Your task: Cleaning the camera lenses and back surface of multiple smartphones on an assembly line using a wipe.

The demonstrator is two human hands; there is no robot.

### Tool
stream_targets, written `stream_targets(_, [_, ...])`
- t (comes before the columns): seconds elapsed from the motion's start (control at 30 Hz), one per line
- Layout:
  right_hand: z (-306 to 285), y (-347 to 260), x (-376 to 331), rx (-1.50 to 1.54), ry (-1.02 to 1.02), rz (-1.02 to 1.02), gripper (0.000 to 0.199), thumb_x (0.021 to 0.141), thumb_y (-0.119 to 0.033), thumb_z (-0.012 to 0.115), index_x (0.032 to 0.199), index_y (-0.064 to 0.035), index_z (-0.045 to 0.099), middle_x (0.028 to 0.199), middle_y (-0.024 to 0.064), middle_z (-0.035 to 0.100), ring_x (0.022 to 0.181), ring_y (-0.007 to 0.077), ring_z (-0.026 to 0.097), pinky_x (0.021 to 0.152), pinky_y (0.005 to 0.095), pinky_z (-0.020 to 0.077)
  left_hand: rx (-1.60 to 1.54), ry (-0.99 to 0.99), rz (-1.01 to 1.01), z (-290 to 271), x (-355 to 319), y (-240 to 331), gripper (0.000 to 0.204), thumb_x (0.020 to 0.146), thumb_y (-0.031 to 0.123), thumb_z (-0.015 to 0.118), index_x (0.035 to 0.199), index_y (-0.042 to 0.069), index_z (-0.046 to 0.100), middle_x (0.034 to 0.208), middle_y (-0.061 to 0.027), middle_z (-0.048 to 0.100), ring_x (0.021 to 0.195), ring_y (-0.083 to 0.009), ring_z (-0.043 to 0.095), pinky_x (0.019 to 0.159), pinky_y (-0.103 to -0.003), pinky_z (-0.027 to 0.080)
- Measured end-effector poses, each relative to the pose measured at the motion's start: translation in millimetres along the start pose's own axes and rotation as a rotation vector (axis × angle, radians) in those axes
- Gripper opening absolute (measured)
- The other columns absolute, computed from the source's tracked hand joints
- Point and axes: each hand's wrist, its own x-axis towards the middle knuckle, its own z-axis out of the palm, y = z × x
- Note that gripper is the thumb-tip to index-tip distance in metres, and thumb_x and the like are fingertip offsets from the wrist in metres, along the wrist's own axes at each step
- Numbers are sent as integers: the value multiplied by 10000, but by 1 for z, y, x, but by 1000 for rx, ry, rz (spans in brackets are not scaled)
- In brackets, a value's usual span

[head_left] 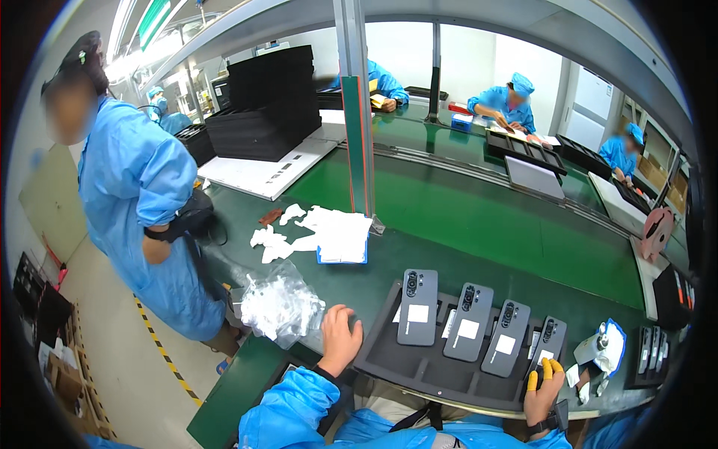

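A black compartmented tray (430,370) lies before me, with several dark grey smartphones (416,308) on it, backs up, each bearing a white square label. My right hand (544,393), with yellow finger cots on its fingertips, grips the lower end of the rightmost smartphone (552,337). That phone's lower end is partly hidden by the fingers. My left hand (342,340) rests by the tray's left edge, fingers loosely bent and apart, with nothing visible in it. Beside it lies a clear plastic bag (280,305) full of small white pieces.
White cloths (340,236) lie on a blue-edged holder beyond the tray. A white bottle (594,348) and another phone tray (649,355) stand at right. A metal post (355,112) rises from the bench. Black trays (262,105) are stacked far left. A person (142,187) in blue stands at left.
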Motion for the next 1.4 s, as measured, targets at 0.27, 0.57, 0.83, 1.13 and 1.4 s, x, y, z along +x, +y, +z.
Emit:
stream_targets(0.27, [-12, -7, -7, 75, -34, 22, 378, 824, -28, 628, 1195, 13, 573, 1206, 202, 495, 1138, 382, 462, 1004, 454, 354, 10, 11, 5, -3, -6, -3, 280, 787, 126, 668, 1027, 27, 561, 1157, -187, 536, 1110, -376, 506, 946, -467, 394])
stream_targets(0.57, [-44, 10, 24, 91, 66, 108, 403, 862, -66, 633, 1248, 9, 550, 1235, 208, 519, 1154, 394, 482, 1010, 442, 367, -551, -270, -740, -33, 27, 50, 326, 995, 296, 525, 1141, 4, 540, 1013, -61, 592, 915, -123, 557, 806, -259, 453])
stream_targets(0.83, [-64, 45, -3, 159, -297, 487, 433, 898, -230, 653, 1182, 91, 587, 1080, 278, 602, 978, 419, 587, 826, 428, 469, -201, -546, -643, -12, 29, 31, 531, 1002, 395, 485, 1207, -86, 573, 1103, -146, 645, 1020, -181, 569, 891, -301, 436])
stream_targets(1.13, [-35, 53, 1, 73, -143, 404, 388, 888, -193, 648, 1121, 113, 598, 1001, 262, 592, 923, 439, 566, 816, 460, 457, -356, -665, -833, -21, 35, 82, 566, 964, 422, 578, 1116, -123, 602, 1003, -144, 674, 834, -178, 644, 746, -299, 521])
stream_targets(1.4, [-47, 50, -15, 269, 39, 334, 334, 900, -128, 624, 1171, 65, 587, 1059, 225, 584, 1025, 417, 528, 907, 448, 408, -495, -488, -630, -41, 8, 77, 384, 979, 296, 566, 1139, -50, 607, 1020, -81, 661, 890, -141, 605, 795, -287, 487])
